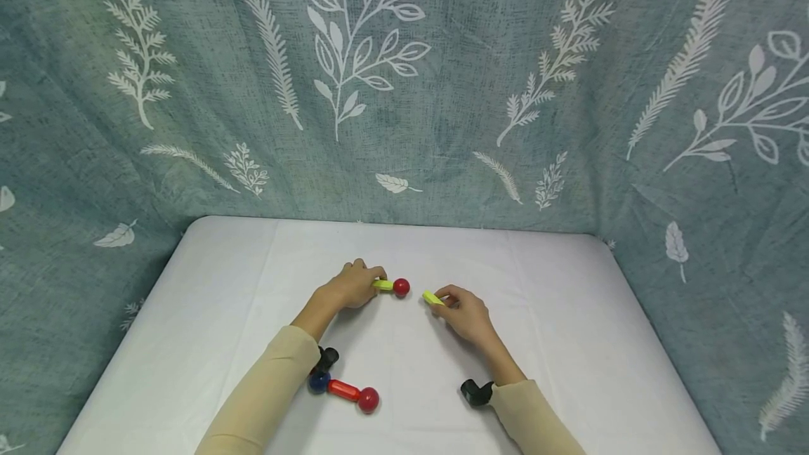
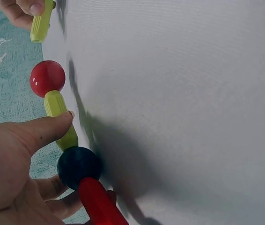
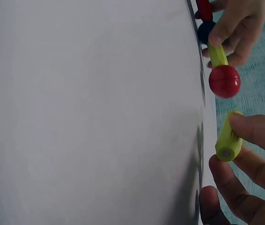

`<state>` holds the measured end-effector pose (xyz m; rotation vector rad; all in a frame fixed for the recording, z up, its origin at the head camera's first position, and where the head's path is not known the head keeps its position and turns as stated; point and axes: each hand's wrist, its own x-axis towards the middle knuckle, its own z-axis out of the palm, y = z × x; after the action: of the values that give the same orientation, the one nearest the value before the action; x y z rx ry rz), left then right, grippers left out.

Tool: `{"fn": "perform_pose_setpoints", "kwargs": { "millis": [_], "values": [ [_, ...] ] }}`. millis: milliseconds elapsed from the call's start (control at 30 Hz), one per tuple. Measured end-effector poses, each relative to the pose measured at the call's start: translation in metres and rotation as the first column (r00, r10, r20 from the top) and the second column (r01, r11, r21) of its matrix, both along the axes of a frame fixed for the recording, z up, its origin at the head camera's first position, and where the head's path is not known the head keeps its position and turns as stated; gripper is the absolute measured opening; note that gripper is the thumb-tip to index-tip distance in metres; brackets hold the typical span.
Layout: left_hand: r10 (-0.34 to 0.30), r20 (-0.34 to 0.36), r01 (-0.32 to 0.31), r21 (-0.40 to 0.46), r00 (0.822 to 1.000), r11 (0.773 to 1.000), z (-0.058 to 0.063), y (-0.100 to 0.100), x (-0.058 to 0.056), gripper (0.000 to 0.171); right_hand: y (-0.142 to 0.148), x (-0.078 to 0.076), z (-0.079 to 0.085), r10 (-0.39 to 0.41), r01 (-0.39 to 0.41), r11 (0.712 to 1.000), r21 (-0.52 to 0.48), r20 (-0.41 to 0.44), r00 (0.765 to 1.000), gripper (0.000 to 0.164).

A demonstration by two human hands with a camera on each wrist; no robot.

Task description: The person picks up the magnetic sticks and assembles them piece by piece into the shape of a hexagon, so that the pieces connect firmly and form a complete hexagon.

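Observation:
My left hand (image 1: 355, 284) holds a chain of toy magnetic pieces, its thumb on a yellow-green rod (image 2: 55, 104). A glossy red ball (image 1: 401, 288) caps that rod's free end. At the other end a dark blue ball (image 2: 78, 168) joins it to a red rod (image 2: 99, 204); both lie by my left fingers and hide behind the hand in the head view. Between thumb and fingertips, my right hand (image 1: 466, 312) pinches a second yellow-green rod (image 3: 229, 137). A short gap separates this rod from the red ball.
Near my left forearm, a blue ball (image 1: 319, 382), a red rod (image 1: 344, 390) and a red ball (image 1: 369, 400) lie joined on the white-covered table (image 1: 411, 350). A leaf-patterned teal curtain (image 1: 455, 90) hangs behind the table.

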<state>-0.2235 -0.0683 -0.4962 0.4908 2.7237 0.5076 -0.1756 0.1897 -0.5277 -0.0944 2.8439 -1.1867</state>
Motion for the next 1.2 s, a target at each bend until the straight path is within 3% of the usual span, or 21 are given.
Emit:
{"fn": "perform_pose_setpoints", "kwargs": {
  "millis": [567, 1200],
  "values": [
    [-0.003, -0.013, 0.003, -0.011, 1.0, 1.0, -0.001, 0.0, 0.001, 0.027, -0.021, 0.002, -0.004, 0.044, -0.044, 0.998, -0.046, 0.017, 0.999, 0.022],
    [-0.002, -0.004, 0.002, -0.013, 1.0, 1.0, -0.003, 0.0, 0.001, 0.026, -0.029, -0.001, -0.003, 0.082, -0.082, 0.997, 0.009, 0.026, 0.996, 0.02]
  ]
}}
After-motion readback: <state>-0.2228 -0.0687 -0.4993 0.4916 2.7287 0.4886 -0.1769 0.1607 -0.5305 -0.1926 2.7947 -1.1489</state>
